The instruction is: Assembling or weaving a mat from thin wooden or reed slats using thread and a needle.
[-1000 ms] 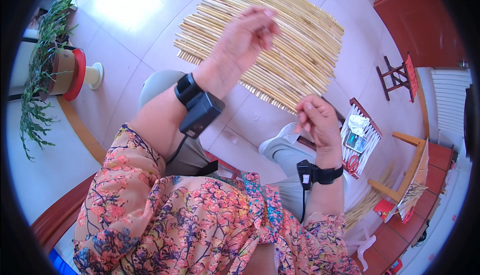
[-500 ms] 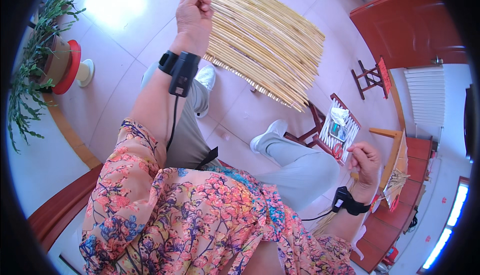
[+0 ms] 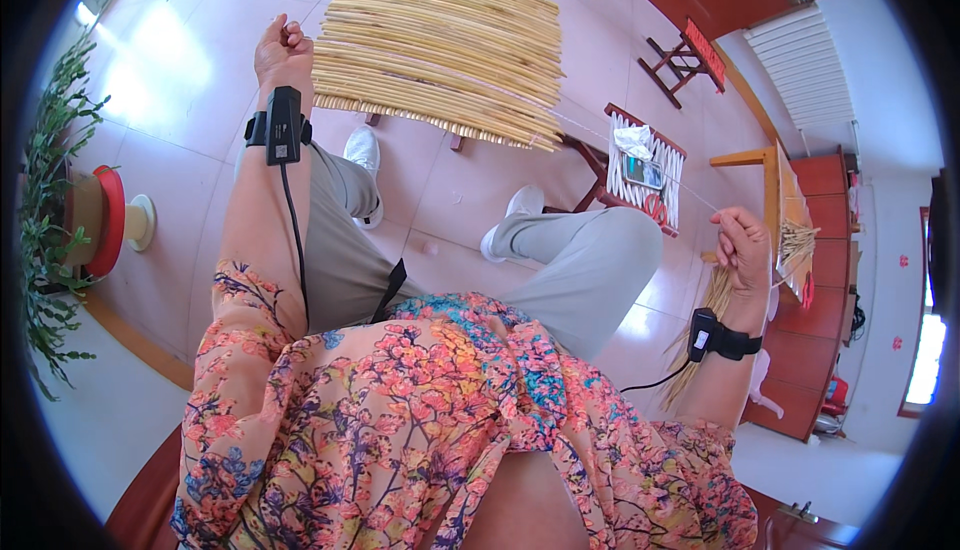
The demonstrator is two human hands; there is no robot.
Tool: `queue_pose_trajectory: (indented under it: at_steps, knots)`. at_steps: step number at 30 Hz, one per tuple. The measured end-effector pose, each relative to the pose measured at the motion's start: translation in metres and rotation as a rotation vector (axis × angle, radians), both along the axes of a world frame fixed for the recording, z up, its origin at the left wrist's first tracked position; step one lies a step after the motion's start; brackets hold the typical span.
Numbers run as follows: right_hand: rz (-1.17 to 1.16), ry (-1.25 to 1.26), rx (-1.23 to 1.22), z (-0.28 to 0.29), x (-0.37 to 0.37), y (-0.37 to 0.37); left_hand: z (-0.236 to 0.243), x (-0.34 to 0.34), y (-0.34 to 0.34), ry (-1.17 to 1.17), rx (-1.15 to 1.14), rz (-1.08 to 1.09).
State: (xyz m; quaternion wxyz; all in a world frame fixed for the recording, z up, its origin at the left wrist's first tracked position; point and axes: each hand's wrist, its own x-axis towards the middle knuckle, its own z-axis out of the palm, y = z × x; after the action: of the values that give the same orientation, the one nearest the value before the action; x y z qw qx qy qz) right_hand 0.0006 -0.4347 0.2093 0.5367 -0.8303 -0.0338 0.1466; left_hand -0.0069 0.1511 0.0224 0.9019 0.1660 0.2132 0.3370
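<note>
Several pale yellow stalks lie side by side as a mat (image 3: 440, 50), raised in front of me on something with dark legs. My left hand (image 3: 283, 50) is curled closed at the mat's left edge; what its fingers hold, if anything, is too small to make out. A thin white thread (image 3: 692, 188) runs taut from the mat's right side over a small stool. It ends at my right hand (image 3: 742, 240), whose fingers are closed on it, out to the right above my knee. Each wrist wears a black strapped device.
On the white-strapped stool (image 3: 615, 190) rest a phone (image 3: 643, 172), a crumpled white tissue (image 3: 632, 141) and something with red loops (image 3: 655, 210). A folding stool (image 3: 680, 68) stands farther back. Potted plants (image 3: 62, 190) line the left; loose stalks (image 3: 797, 240) lie on a wooden stand at right.
My view has turned, so the mat and stools appear farther left. The thread to my right hand now shows as a taut line. Both hands remain closed, the left still by the mat's edge.
</note>
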Motion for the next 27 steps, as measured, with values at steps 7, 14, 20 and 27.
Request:
queue_pose_trajectory:
  at_steps: [7, 14, 20, 27]
  knots:
    - [-0.060, 0.007, 0.059, -0.008, -0.009, -0.009, -0.006, 0.005, 0.005, 0.026, -0.004, -0.036]
    - [-0.031, 0.031, -0.053, -0.020, -0.015, -0.070, -0.012, 0.000, 0.011, 0.086, 0.008, 0.006]
    - [0.059, 0.055, -0.180, -0.034, -0.036, -0.097, -0.024, 0.005, 0.006, 0.126, 0.085, -0.025]
    - [0.148, -0.080, -0.237, -0.048, -0.041, -0.096, -0.023, 0.002, 0.006, 0.159, 0.103, 0.020]
